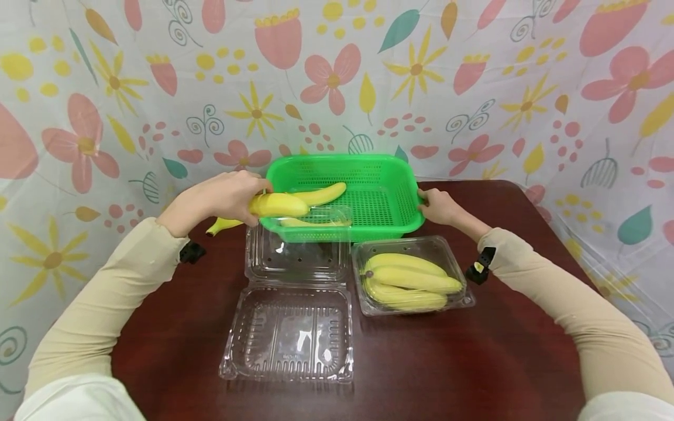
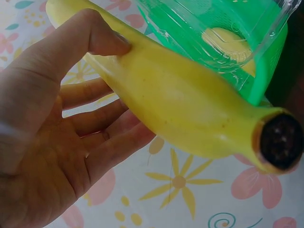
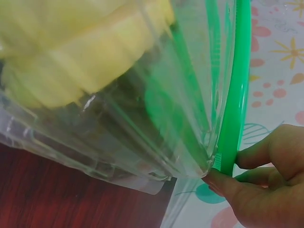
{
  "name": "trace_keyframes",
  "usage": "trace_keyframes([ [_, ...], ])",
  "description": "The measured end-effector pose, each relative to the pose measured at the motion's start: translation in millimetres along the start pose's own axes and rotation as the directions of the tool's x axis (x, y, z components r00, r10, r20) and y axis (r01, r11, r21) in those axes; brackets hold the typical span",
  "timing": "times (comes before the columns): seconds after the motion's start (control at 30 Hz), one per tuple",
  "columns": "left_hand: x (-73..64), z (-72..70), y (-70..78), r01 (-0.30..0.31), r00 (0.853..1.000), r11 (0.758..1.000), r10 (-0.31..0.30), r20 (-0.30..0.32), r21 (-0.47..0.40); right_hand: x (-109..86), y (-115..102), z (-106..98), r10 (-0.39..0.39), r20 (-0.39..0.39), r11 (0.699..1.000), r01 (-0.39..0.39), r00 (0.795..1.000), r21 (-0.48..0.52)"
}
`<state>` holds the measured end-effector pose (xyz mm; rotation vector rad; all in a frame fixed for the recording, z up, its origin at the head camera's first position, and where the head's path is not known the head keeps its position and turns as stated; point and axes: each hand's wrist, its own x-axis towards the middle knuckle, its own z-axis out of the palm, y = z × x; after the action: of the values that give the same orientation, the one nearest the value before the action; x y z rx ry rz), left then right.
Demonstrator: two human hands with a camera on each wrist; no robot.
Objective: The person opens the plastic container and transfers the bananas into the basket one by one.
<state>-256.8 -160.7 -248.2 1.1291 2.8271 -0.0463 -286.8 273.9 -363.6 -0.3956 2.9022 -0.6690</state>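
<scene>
My left hand (image 1: 231,196) holds a yellow banana (image 1: 280,204) over the left end of a green basket (image 1: 387,234). Its dark cut stem end sticks out behind the hand, and the left wrist view shows the thumb on top with fingers beneath the banana (image 2: 175,99). At the basket's right end, my right hand (image 1: 441,206) pinches the rim (image 3: 239,95) between thumb and fingers. Inside the basket lies another banana (image 1: 329,192); one more (image 1: 316,223) shows through clear plastic. An open clear clamshell box (image 1: 289,374) stands in front, its raised lid leaning at the basket.
A closed clear box (image 1: 363,307) with several bananas (image 1: 411,279) sits right of the open one, close to the basket. All stand on a dark red-brown table (image 1: 453,362). A flowered sheet (image 1: 332,117) hangs behind the table.
</scene>
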Motion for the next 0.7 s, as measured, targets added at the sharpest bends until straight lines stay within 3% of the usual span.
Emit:
trace_keyframes([
  [0.27,14.0,-3.5,-1.1,-0.030,1.000,0.999,0.030,0.005,0.024,-2.0,-0.1,0.0,0.027,0.009,1.000,-0.028,1.000,0.005],
  [0.53,30.4,-3.6,-6.8,-0.007,0.999,0.999,0.006,0.034,0.051,0.5,2.4,0.7,0.013,0.001,1.000,-0.013,1.000,0.006],
  [0.7,36.6,-0.6,-13.7,-0.004,1.000,0.999,0.003,0.012,0.043,0.8,1.8,1.1,0.012,0.005,1.000,-0.012,1.000,0.009],
])
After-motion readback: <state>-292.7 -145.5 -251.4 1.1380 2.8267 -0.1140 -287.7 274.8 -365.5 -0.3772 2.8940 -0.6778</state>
